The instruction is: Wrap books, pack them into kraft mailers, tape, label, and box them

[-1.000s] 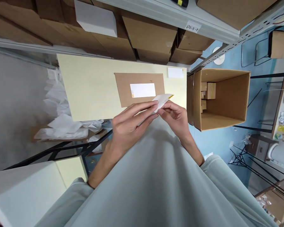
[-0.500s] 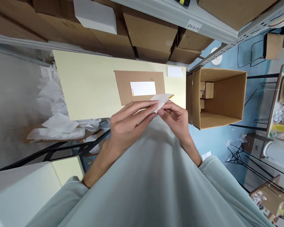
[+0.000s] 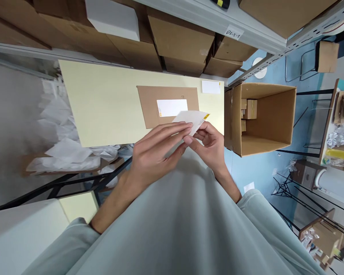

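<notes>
A white paper slip (image 3: 193, 117) with a yellow-orange printed corner is held up between my two hands, tilted, in front of my body. My left hand (image 3: 160, 147) pinches its lower left part, the fingers stretched along it. The fingers of my right hand (image 3: 208, 144) are curled, with thumb and fingertips closed on the lower right edge. Just behind lies a flat brown cardboard piece (image 3: 149, 107) on the pale yellow table (image 3: 103, 103). A similar white slip (image 3: 172, 107) rests on the cardboard, partly overlapped by the held one. One more white slip (image 3: 210, 86) lies at the table's back right corner.
An open cardboard box (image 3: 268, 147) with several small boxes inside stands at the table's right end. Shelving (image 3: 189, 23) with brown cartons (image 3: 183, 38) runs along the back. White plastic bags (image 3: 60, 126) are piled at the left. Black metal bars (image 3: 109, 177) cross at lower left.
The held slip now shows more of its white face, spreading farther left above my left fingers. My right thumb has moved slightly left, against my left fingertips.
</notes>
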Demonstrator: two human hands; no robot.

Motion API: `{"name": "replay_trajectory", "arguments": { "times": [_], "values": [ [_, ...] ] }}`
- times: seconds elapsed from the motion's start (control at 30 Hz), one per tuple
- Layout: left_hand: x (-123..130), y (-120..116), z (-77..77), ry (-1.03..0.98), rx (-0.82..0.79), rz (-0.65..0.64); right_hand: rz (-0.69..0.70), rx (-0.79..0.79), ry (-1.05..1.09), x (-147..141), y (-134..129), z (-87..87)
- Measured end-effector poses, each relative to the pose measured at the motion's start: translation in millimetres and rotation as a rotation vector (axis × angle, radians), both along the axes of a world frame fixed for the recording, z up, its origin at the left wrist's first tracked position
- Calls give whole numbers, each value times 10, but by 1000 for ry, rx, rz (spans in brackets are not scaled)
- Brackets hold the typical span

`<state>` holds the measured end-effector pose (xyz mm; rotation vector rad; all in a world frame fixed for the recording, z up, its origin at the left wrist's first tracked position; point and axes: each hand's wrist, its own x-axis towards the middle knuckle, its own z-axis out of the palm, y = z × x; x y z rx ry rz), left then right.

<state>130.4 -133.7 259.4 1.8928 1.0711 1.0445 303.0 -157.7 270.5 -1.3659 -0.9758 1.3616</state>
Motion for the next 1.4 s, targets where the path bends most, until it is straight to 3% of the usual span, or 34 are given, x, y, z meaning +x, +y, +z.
{"name": "replay_trajectory", "arguments": {
  "times": [0.17, 0.63, 0.93, 1.03, 1.13, 1.23, 1.33, 1.4],
  "values": [
    [21, -8, -19, 29, 89, -18, -49, -21, 6, 0, 25, 0],
    [33, 60, -100, 57, 122, -45, -30, -59, 60, 123, 63, -68],
    [91, 90, -329, 11, 129, -23, -81, -89, 23, 116, 129, -42],
    [74, 119, -328, -11, 125, 14, -73, -86, 21, 139, 129, -54],
    [25, 168, -279, -24, 157, 131, -84, -79, 1, 180, 135, -62],
    [-78, 245, -265, -185, -111, 190, -141, -55, 1, 250, 157, -59],
    [-202, 337, -278, -421, -526, 80, -193, -45, 6, 328, 195, -52],
    [-259, 388, -258, -498, -705, 21, -201, -57, -11, 369, 221, -48]
  ]
}}
